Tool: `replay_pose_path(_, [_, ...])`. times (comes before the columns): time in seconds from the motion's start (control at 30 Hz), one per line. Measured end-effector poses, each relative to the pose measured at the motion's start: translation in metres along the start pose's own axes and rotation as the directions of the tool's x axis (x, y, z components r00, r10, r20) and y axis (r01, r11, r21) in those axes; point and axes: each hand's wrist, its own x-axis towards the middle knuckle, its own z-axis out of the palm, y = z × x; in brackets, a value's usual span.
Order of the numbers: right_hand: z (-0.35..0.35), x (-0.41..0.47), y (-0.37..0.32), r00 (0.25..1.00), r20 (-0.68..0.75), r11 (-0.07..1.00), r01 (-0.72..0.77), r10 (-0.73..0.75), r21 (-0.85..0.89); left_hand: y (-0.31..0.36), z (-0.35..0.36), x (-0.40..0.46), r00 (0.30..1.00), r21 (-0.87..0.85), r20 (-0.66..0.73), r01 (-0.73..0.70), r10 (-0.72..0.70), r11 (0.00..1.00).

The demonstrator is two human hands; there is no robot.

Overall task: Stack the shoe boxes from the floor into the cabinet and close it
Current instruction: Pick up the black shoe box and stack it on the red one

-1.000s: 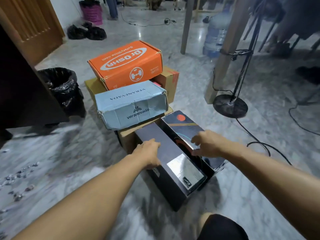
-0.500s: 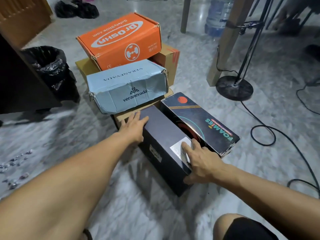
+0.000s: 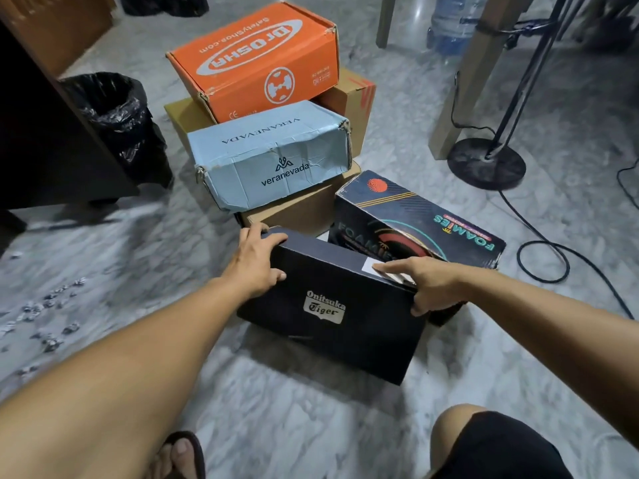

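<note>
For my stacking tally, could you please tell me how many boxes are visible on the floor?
7: dark Onitsuka Tiger box nearest, Foamies box to its right, blue Veranevada box on a brown box, orange Dr.Osha box on two brown boxes. More may be hidden.

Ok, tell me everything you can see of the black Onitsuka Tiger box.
The black Onitsuka Tiger box is a rectangular cardboard shoe box, matte dark, lid on, with a white logo on the long side facing the camera and a white label on top near its right end. It sits tilted, with its left end towards the brown cardboard box and the Foamies box close behind it. The left hand grips its left end; the right hand grips its right end, fingers across the top, thumb down the front.
</note>
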Motion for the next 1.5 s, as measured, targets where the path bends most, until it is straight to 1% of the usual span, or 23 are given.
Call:
replay_pose_path(0.13, [-0.009, 0.012, -0.002, 1.0, -0.018, 0.998, -0.005, 0.006, 0.06, -0.009, -0.002, -0.011, 0.995, -0.046, -0.095, 0.031, -0.035, 0.998])
replay_pose_path(0.23, [-0.016, 0.025, -0.006, 0.999, -0.052, 0.994, -0.009, 0.015, 0.106, -0.019, -0.004, -0.021, 0.988, -0.133, -0.13, 0.063, -0.081, 0.989])
replay_pose_path(0.3, [-0.018, 0.032, -0.008, 0.993, -0.118, 0.991, -0.015, 0.032, 0.135, -0.024, -0.004, -0.027, 0.981, -0.179, -0.155, 0.084, -0.113, 0.98])
replay_pose_path(0.33, [-0.019, 0.034, -0.008, 0.984, -0.173, 0.991, -0.017, 0.04, 0.133, -0.028, -0.002, -0.029, 0.976, -0.208, -0.162, 0.11, -0.146, 0.972])
replay_pose_path(0.43, [-0.014, 0.035, -0.015, 0.929, -0.366, 0.989, -0.005, 0.061, 0.151, -0.04, 0.009, -0.036, 0.939, -0.347, -0.101, 0.278, -0.33, 0.896])
replay_pose_path(0.47, [-0.009, 0.035, -0.016, 0.901, -0.426, 0.982, 0.0, 0.081, 0.187, -0.044, 0.015, -0.039, 0.918, -0.395, -0.064, 0.336, -0.39, 0.855])
replay_pose_path(0.5, [-0.002, 0.036, -0.016, 0.881, -0.456, 0.971, -0.013, 0.125, 0.24, -0.046, 0.02, -0.043, 0.894, -0.435, -0.023, 0.395, -0.448, 0.809])
replay_pose_path(0.57, [0.017, 0.04, -0.014, 0.859, -0.442, 0.928, -0.092, 0.257, 0.362, -0.048, 0.029, -0.051, 0.856, -0.481, 0.028, 0.464, -0.516, 0.744])
replay_pose_path(0.63, [0.034, 0.046, -0.012, 0.828, -0.408, 0.864, -0.169, 0.385, 0.474, -0.044, 0.033, -0.056, 0.845, -0.494, 0.041, 0.481, -0.533, 0.724])
replay_pose_path(0.7, [0.042, 0.048, -0.013, 0.804, -0.399, 0.827, -0.191, 0.441, 0.529, -0.039, 0.033, -0.059, 0.835, -0.513, 0.07, 0.499, -0.545, 0.698])
replay_pose_path(0.77, [0.042, 0.045, -0.018, 0.803, -0.406, 0.832, -0.19, 0.437, 0.521, -0.038, 0.027, -0.059, 0.825, -0.515, 0.093, 0.519, -0.558, 0.682])
replay_pose_path(0.87, [0.028, 0.033, -0.029, 0.809, -0.47, 0.887, -0.129, 0.353, 0.443, -0.043, 0.008, -0.058, 0.843, -0.496, 0.139, 0.513, -0.52, 0.7])
replay_pose_path(0.9, [0.021, 0.028, -0.034, 0.813, -0.492, 0.906, -0.095, 0.31, 0.413, -0.045, -0.002, -0.057, 0.854, -0.488, 0.18, 0.508, -0.487, 0.71])
replay_pose_path(0.97, [0.005, 0.015, -0.046, 0.838, -0.503, 0.93, -0.015, 0.212, 0.367, -0.049, -0.025, -0.058, 0.848, -0.443, 0.314, 0.528, -0.426, 0.725])
replay_pose_path(1.03, [-0.011, 0.002, -0.059, 0.879, -0.459, 0.939, 0.041, 0.128, 0.34, -0.052, -0.052, -0.062, 0.826, -0.388, 0.412, 0.542, -0.385, 0.745])
replay_pose_path(1.13, [-0.032, -0.015, -0.081, 0.934, -0.358, 0.943, 0.135, -0.019, 0.302, -0.058, -0.094, -0.075, 0.791, -0.343, 0.489, 0.562, -0.368, 0.753])
replay_pose_path(1.23, [-0.045, -0.019, -0.112, 0.953, -0.252, 0.958, 0.218, -0.169, 0.184, -0.069, -0.138, -0.092, 0.721, -0.307, 0.568, 0.633, -0.397, 0.711])
replay_pose_path(1.3, [-0.052, -0.014, -0.137, 0.937, -0.252, 0.957, 0.273, -0.242, 0.098, -0.081, -0.165, -0.102, 0.693, -0.262, 0.576, 0.658, -0.433, 0.705])
replay_pose_path(1.4, [-0.064, -0.005, -0.18, 0.894, -0.279, 0.929, 0.369, -0.351, 0.012, -0.102, -0.2, -0.12, 0.693, -0.223, 0.52, 0.675, -0.5, 0.704])
replay_pose_path(1.5, [-0.077, 0.006, -0.227, 0.843, -0.292, 0.887, 0.459, -0.452, -0.05, -0.131, -0.231, -0.136, 0.684, -0.209, 0.449, 0.706, -0.575, 0.676])
